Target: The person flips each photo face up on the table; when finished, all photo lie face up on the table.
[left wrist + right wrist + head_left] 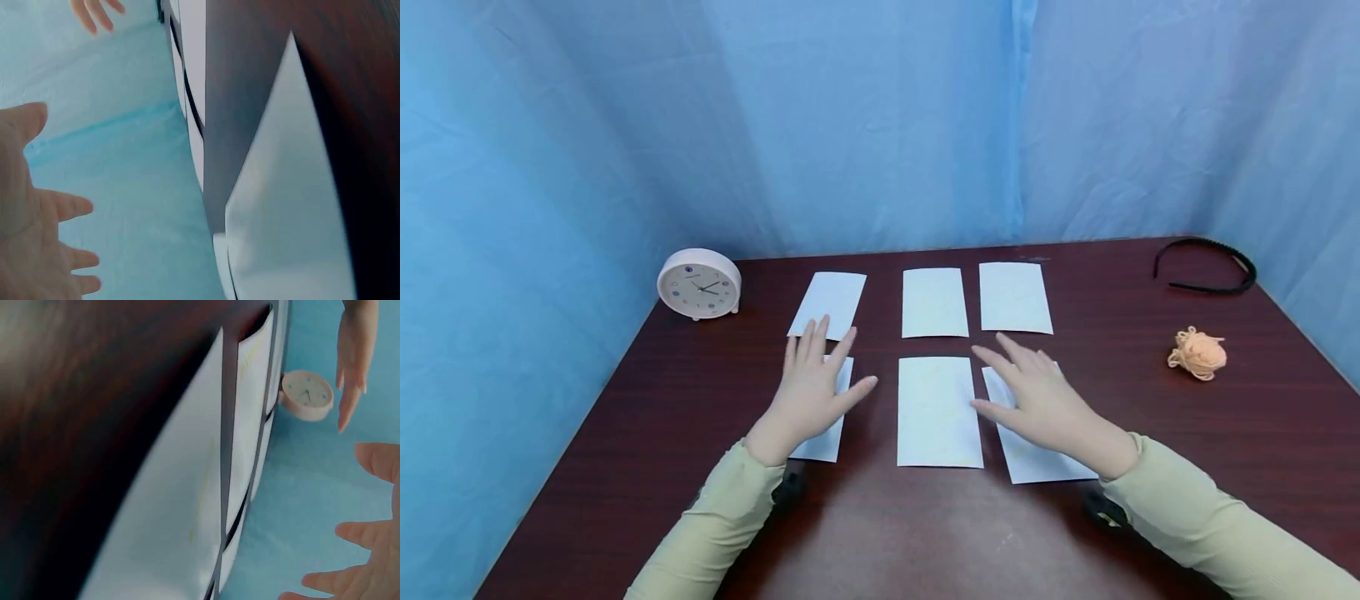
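Observation:
Several white paper sheets lie in two rows on the dark table. My left hand (808,392) hovers above the near left sheet (827,446), fingers spread and holding nothing. Over the near right sheet (1037,462) is my right hand (1045,400), also spread and holding nothing. Between the hands lies the near middle sheet (936,412). Behind them are the far left sheet (831,296), far middle sheet (934,302) and far right sheet (1015,298). In the left wrist view a gap shows between the left hand (31,231) and the paper (287,212).
A round white clock (700,285) stands at the far left corner. On the right lie a black headband (1243,271) and a small ball of peach yarn (1201,353). Blue curtains (880,125) hang behind the table and along its sides.

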A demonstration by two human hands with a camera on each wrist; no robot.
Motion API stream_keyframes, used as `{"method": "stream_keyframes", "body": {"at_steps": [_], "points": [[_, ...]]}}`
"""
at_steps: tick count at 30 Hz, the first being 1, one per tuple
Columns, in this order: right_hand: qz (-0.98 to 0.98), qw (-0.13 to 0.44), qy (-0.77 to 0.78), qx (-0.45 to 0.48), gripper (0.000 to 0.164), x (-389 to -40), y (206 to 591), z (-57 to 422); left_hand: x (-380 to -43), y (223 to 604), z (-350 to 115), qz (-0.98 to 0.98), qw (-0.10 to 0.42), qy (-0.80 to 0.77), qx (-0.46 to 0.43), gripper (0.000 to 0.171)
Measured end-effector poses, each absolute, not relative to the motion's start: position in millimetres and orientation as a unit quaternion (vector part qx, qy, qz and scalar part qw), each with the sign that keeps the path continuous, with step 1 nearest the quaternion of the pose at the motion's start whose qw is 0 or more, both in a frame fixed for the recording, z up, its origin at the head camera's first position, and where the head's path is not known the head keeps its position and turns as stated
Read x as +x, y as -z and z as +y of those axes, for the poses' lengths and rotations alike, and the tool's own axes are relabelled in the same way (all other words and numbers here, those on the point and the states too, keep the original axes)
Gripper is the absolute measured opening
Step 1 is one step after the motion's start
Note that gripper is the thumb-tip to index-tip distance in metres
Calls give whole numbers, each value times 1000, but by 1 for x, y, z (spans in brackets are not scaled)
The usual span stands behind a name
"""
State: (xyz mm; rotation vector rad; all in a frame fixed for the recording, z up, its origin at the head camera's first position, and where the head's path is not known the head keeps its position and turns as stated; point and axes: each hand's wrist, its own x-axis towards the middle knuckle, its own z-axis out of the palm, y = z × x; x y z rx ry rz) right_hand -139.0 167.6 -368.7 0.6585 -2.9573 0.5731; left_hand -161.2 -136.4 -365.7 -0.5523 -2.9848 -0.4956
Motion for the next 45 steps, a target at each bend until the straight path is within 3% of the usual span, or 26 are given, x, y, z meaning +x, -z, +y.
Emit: {"method": "stream_keyframes", "body": {"at_steps": [5, 14, 26, 34, 45], "points": [[-955, -5, -150, 255, 67, -134, 374, 153, -158, 371, -119, -964, -31, 151, -217, 76], [-952, -59, -114, 280, 71, -133, 378, 141, -154, 380, -97, -955, -100, 78, -267, 83], [-940, -94, -110, 310, 71, -131, 381, 141, -154, 384, -84, -939, -220, 27, -265, 98], [-928, -148, -133, 316, 71, -132, 380, 141, -151, 383, -84, -938, -206, 17, -278, 102], [-930, -128, -129, 320, 68, -134, 379, 135, -150, 379, -85, -938, -183, 9, -294, 100]]}}
